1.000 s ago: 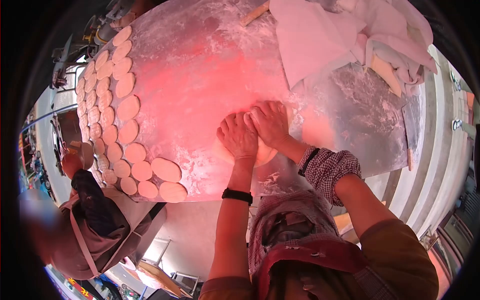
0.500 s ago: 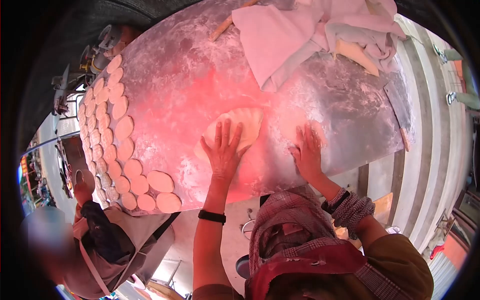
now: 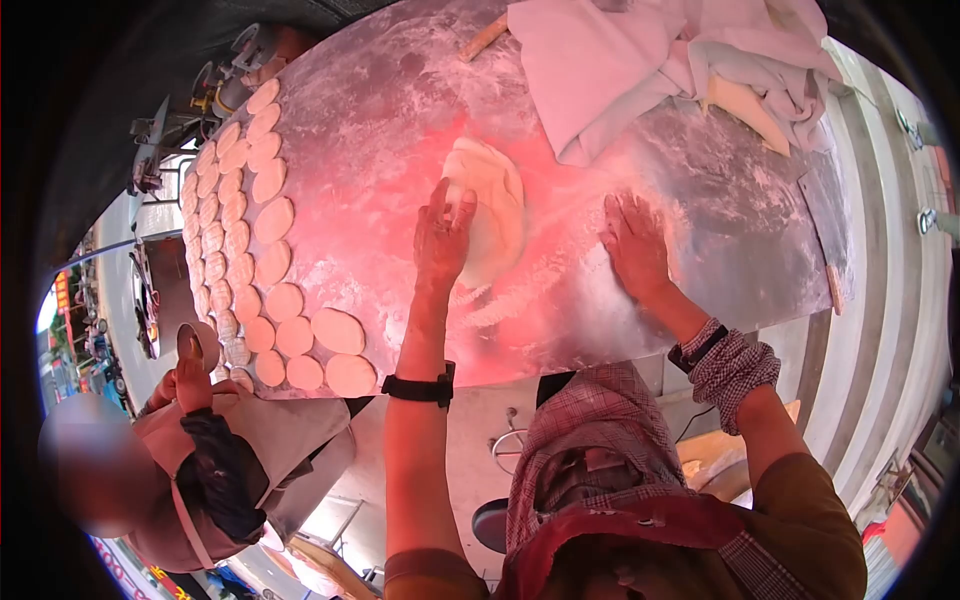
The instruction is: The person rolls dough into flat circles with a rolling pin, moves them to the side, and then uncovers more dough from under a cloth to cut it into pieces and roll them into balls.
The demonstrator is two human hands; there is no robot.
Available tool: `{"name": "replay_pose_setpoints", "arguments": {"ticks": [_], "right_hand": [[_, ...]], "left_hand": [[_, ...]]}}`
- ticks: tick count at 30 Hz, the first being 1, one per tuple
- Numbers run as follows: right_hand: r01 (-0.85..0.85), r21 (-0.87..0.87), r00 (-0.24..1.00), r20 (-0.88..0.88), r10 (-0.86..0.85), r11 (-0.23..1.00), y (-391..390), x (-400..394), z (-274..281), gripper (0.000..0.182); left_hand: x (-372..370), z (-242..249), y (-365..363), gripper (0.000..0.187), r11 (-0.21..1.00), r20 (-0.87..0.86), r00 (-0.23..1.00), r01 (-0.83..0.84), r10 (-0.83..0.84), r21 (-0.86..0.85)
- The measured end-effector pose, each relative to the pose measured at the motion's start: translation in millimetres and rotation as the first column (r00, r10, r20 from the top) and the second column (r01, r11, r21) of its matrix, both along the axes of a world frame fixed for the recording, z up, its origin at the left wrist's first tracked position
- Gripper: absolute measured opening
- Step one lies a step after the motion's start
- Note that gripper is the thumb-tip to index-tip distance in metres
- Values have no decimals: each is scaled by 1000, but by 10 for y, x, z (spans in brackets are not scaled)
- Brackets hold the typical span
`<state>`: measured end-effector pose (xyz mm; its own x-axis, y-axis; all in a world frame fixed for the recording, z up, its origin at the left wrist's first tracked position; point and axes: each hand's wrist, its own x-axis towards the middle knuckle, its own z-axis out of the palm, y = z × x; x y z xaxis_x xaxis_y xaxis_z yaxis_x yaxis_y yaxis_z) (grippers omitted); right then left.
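A flat, pale round of dough (image 3: 498, 215) lies on the floured metal table (image 3: 370, 150), longer from top to bottom than across. At its left edge is my left hand (image 3: 443, 235), with bent fingers closed on the dough's rim; the fingertips are partly hidden. My right hand (image 3: 637, 245) rests flat on the tabletop to the right of the dough, fingers stretched out, over a patch of scattered flour. Nothing shows in that hand.
Rows of dough rounds (image 3: 272, 262) cover the table's left end. At the back are a wooden stick (image 3: 484, 38) and a crumpled cloth (image 3: 600, 70) partly covering more dough (image 3: 748, 112). A cleaver (image 3: 822, 225) lies right. Another person (image 3: 215, 450) holds a round object at lower left.
The dough has turned from lying crosswise to lengthwise and shifted away from me. My left hand went from spread on top to bent at its edge. My right hand slid forward.
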<state>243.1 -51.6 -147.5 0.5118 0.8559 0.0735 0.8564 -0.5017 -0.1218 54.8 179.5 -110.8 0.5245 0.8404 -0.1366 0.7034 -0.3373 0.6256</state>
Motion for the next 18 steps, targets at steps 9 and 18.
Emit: {"name": "replay_pose_setpoints", "arguments": {"ticks": [9, 18], "right_hand": [[23, 468, 763, -579, 287, 883, 175, -825, 37, 33], [241, 54, 41, -998, 45, 969, 1274, -314, 175, 51]], "left_hand": [[232, -386, 495, 38, 915, 175, 943, -212, 284, -343], [105, 526, -79, 27, 623, 385, 767, -23, 512, -782]]}}
